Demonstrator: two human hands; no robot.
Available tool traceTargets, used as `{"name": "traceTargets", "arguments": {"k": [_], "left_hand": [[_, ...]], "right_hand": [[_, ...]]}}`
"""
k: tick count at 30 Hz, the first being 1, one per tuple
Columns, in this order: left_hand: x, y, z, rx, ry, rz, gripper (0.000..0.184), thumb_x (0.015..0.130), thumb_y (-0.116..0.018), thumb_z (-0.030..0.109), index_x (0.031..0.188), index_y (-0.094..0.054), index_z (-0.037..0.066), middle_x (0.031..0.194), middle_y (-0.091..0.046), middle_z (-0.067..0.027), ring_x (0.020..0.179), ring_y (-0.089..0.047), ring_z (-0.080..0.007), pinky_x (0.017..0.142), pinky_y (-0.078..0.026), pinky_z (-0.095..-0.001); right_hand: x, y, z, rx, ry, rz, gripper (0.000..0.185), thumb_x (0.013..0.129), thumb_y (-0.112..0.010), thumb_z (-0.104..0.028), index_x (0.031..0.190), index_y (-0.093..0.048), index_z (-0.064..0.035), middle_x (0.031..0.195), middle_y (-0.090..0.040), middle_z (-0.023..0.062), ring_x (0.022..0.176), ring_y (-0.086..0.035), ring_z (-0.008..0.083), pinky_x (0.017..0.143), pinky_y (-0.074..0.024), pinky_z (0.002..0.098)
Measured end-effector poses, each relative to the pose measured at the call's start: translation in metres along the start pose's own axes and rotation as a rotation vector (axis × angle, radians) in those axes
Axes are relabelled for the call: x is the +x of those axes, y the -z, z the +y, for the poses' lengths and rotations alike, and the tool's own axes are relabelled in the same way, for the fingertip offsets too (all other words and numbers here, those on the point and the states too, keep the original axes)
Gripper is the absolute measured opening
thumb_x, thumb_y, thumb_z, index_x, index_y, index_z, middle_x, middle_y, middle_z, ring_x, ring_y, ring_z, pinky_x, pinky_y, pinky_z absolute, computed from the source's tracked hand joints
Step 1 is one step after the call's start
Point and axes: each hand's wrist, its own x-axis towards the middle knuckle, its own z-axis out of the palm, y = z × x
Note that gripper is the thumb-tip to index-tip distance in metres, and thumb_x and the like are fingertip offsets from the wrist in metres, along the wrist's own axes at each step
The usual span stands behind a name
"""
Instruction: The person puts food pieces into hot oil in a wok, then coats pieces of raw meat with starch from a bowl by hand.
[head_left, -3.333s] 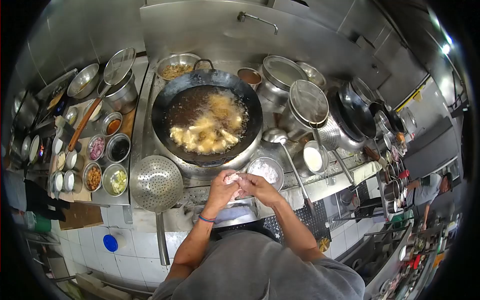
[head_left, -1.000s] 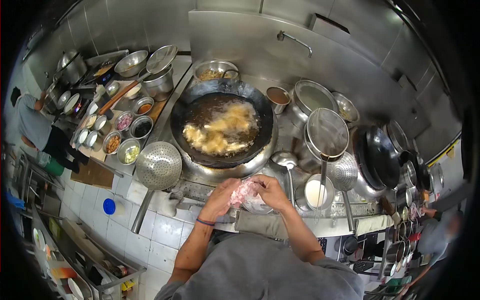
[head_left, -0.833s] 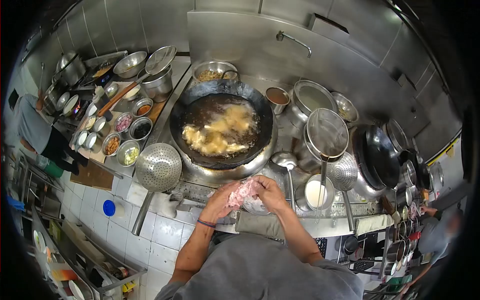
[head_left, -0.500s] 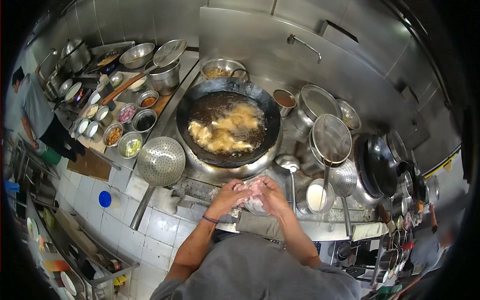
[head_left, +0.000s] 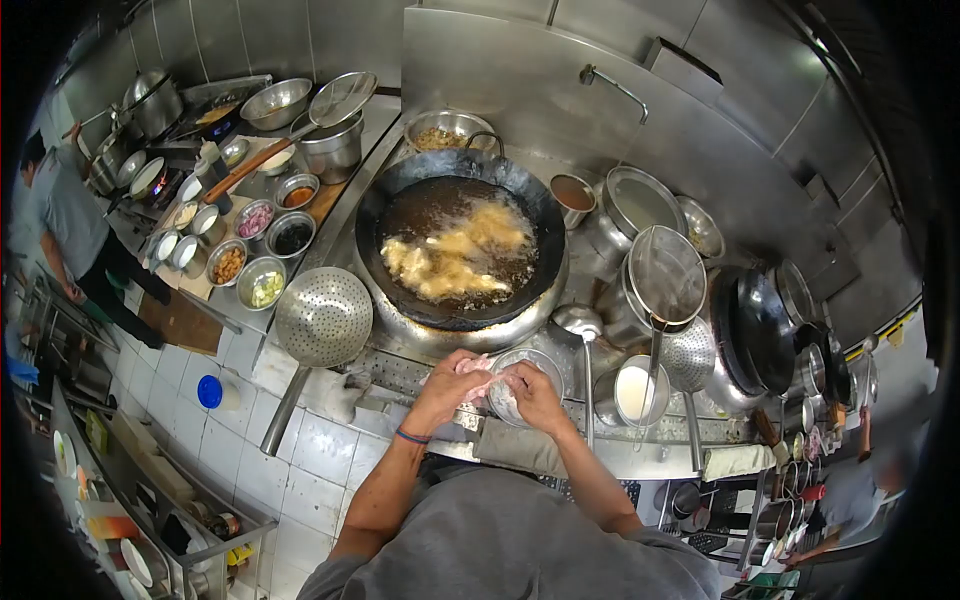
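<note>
My left hand (head_left: 447, 388) is closed around pale pink raw meat (head_left: 473, 367), which shows above its thumb and fingers. My right hand (head_left: 538, 397) pinches at the right end of that meat; its fingertips partly hide the spot. Just beneath both hands stands a metal bowl (head_left: 545, 366) with whitish contents, partly covered by the right hand. Beyond them, a large black wok (head_left: 380, 200) holds dark bubbling oil, with golden battered pieces (head_left: 455, 255) frying in it.
A perforated strainer (head_left: 323, 317) lies left of the wok. To the right are a ladle (head_left: 577, 320), a pot of white liquid (head_left: 634, 390) and a mesh strainer (head_left: 667, 275). Several ingredient bowls (head_left: 262, 284) stand at left. Another person (head_left: 75, 215) stands at far left.
My hands have moved apart slightly, the left shifting left with most of the meat. More of the bowl beneath shows. The person at far left has shifted a little.
</note>
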Motion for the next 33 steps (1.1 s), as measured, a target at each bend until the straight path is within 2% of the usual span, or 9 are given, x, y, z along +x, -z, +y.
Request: {"name": "traceTargets", "arguments": {"k": [3,6,10,14,18,24,27,31,33], "left_hand": [[-0.009,0.009,0.007,-0.028,-0.052,0.092,0.033,0.083,-0.068,0.004,0.113,-0.053,0.003,0.091,-0.063,-0.0089,0.069,-0.065,-0.0184,0.050,-0.050,-0.0304],[-0.020,0.022,0.026,-0.099,-0.069,0.160,0.032,0.081,-0.067,0.003,0.110,-0.054,0.005,0.088,-0.062,-0.0082,0.065,-0.064,-0.0191,0.049,-0.049,-0.0302],[-0.029,0.027,0.044,-0.111,-0.075,0.206,0.026,0.081,-0.064,0.004,0.105,-0.053,0.008,0.085,-0.061,-0.0076,0.066,-0.063,-0.0206,0.050,-0.049,-0.0320],[-0.029,0.031,0.034,-0.211,-0.030,0.174,0.031,0.081,-0.065,0.000,0.108,-0.053,0.005,0.082,-0.060,-0.0074,0.065,-0.062,-0.0208,0.050,-0.048,-0.0321],[-0.031,0.035,0.021,-0.283,0.015,0.134,0.029,0.082,-0.065,0.001,0.107,-0.053,0.005,0.083,-0.061,-0.0077,0.068,-0.063,-0.0205,0.052,-0.049,-0.0314],[-0.039,0.050,0.017,-0.292,0.007,0.151,0.026,0.084,-0.064,0.003,0.107,-0.053,0.006,0.084,-0.060,-0.0070,0.069,-0.063,-0.0199,0.053,-0.050,-0.0306],[-0.041,0.056,0.021,-0.297,0.004,0.191,0.025,0.084,-0.063,0.004,0.107,-0.053,0.007,0.084,-0.061,-0.0073,0.069,-0.063,-0.0204,0.054,-0.050,-0.0304],[-0.045,0.067,0.027,-0.337,0.008,0.187,0.022,0.086,-0.061,0.004,0.106,-0.052,0.008,0.086,-0.061,-0.0081,0.070,-0.064,-0.0216,0.055,-0.050,-0.0304],[-0.048,0.071,0.029,-0.356,0.015,0.180,0.022,0.086,-0.061,0.004,0.106,-0.052,0.008,0.086,-0.062,-0.0085,0.071,-0.064,-0.0216,0.055,-0.050,-0.0303]], "right_hand": [[-0.007,0.005,0.019,0.028,-0.119,0.106,0.012,0.096,-0.057,-0.005,0.104,-0.065,0.0006,0.093,-0.064,0.0118,0.081,-0.063,0.0256,0.074,-0.0497,0.0351],[-0.005,0.030,0.017,0.734,-0.449,0.224,0.012,0.098,-0.055,-0.007,0.101,-0.064,0.0007,0.087,-0.060,0.0053,0.077,-0.056,0.0183,0.070,-0.0456,0.0299],[-0.002,0.049,-0.001,1.536,-0.462,0.270,0.018,0.097,-0.057,-0.011,0.108,-0.058,0.0027,0.093,-0.060,0.0091,0.082,-0.058,0.0170,0.073,-0.0483,0.0277],[0.006,0.041,0.036,1.908,-0.587,0.239,0.019,0.094,-0.058,-0.002,0.108,-0.053,0.0104,0.098,-0.060,0.0175,0.093,-0.062,0.0251,0.086,-0.0564,0.0352],[0.008,0.024,0.021,1.731,-0.704,0.313,0.016,0.091,-0.057,0.004,0.106,-0.055,0.0098,0.107,-0.061,0.0190,0.110,-0.062,0.0333,0.101,-0.0548,0.0443],[0.002,0.015,0.070,1.862,-0.663,0.230,0.022,0.087,-0.061,0.011,0.109,-0.055,0.0087,0.106,-0.060,0.0178,0.099,-0.062,0.0282,0.095,-0.0553,0.0408],[0.004,0.011,0.063,1.643,-0.623,0.395,0.021,0.089,-0.060,0.009,0.110,-0.056,0.0058,0.105,-0.059,0.0151,0.092,-0.061,0.0249,0.093,-0.0547,0.0380],[0.000,0.016,0.054,2.257,-0.595,0.047,0.018,0.094,-0.059,0.002,0.111,-0.056,0.0042,0.107,-0.060,0.0125,0.090,-0.061,0.0210,0.089,-0.0552,0.0375],[0.001,0.002,0.042,1.904,-0.751,0.301,0.014,0.095,-0.060,-0.003,0.109,-0.058,0.0013,0.102,-0.061,0.0108,0.085,-0.060,0.0191,0.082,-0.0547,0.0355]]}}
